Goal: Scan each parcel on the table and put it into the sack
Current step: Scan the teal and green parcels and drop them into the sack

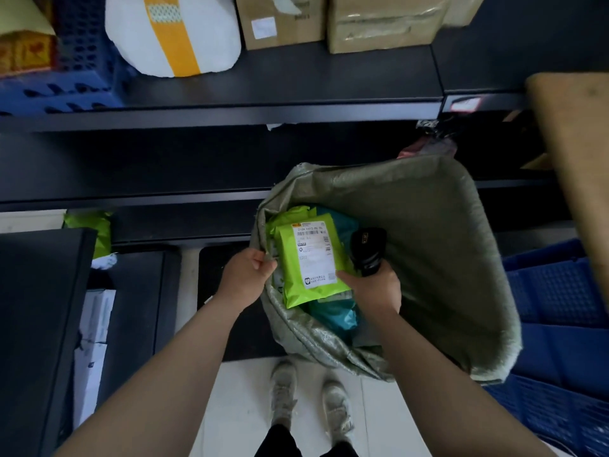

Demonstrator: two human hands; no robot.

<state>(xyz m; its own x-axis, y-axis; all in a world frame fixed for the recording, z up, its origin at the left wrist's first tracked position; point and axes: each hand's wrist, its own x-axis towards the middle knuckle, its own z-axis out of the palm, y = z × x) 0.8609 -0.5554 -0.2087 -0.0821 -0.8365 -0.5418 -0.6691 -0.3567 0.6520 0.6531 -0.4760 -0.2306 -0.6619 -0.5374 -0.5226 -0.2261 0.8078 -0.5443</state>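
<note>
A green woven sack [428, 225] stands open on the floor below me. My left hand [247, 275] pinches the sack's left rim. My right hand [372, 288] grips a black handheld scanner [367, 250] and also holds the lower right corner of a lime-green parcel [308, 263] with a white label, over the sack's mouth. Teal parcels [336, 315] and another green one lie inside the sack beneath it.
Black shelving [263, 90] runs ahead, carrying a white padded parcel [171, 31], cardboard boxes [280, 21] and a blue crate [66, 84]. Blue crates [560, 324] stand right of the sack. A wooden table edge [573, 153] is at upper right. My shoes [309, 400] are on the white floor.
</note>
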